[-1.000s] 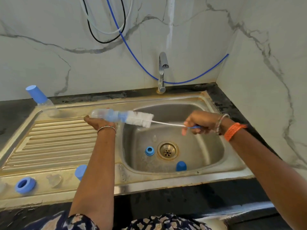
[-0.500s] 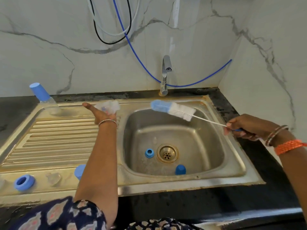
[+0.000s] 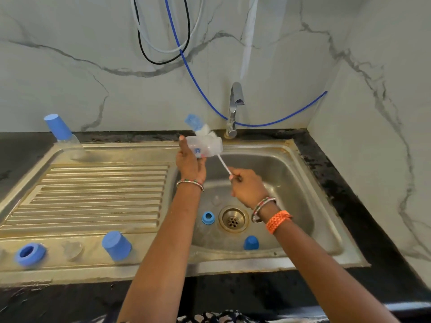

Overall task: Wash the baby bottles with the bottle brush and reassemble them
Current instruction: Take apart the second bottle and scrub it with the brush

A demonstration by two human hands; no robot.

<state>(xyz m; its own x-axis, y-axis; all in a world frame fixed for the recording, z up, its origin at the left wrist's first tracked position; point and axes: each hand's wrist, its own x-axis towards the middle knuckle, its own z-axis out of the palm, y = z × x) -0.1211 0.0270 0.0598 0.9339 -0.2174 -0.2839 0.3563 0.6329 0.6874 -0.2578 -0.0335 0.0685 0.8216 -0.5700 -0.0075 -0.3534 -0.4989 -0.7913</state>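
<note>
white marble-patterned wall panels (image 3: 70, 78) with grey veins meet in a corner at the right. a black cable (image 3: 149, 52), a white hose (image 3: 198, 31) and a blue hose (image 3: 198, 87) hang down the back wall. a chrome tap (image 3: 234, 108) stands behind a steel sink (image 3: 303, 183) with a ribbed drainboard (image 3: 93, 194), set in a black speckled table (image 3: 338, 159). the light is soft and even.

Bright even daylight, soft shadows, wide-angle bowing, slight motion blur.
</note>
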